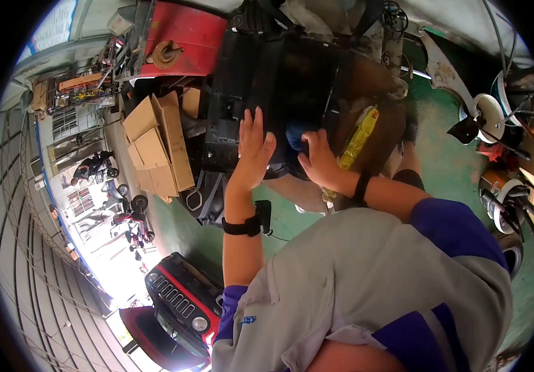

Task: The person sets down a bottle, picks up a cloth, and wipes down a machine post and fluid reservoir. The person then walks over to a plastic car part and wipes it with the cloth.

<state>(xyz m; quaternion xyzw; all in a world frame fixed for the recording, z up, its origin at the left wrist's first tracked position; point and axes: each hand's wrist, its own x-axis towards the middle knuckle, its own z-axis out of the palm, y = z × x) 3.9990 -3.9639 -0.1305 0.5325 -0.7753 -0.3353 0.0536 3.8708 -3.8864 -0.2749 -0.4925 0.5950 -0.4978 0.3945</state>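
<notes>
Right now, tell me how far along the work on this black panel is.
Done: the black panel is laid out, with a blue cloth on it. In hand: the right hand has the cloth; the left hand is open over the panel. Left: probably more wiping, as the cloth isn't put aside; how much, I can't tell.

Cardboard box (177,146) noted left of the left fingers (258,121). Red panel (202,37) bearing rusty disc (166,54), farther up-left. Red-and-black vehicle (183,291): well apart, lower left.
</notes>
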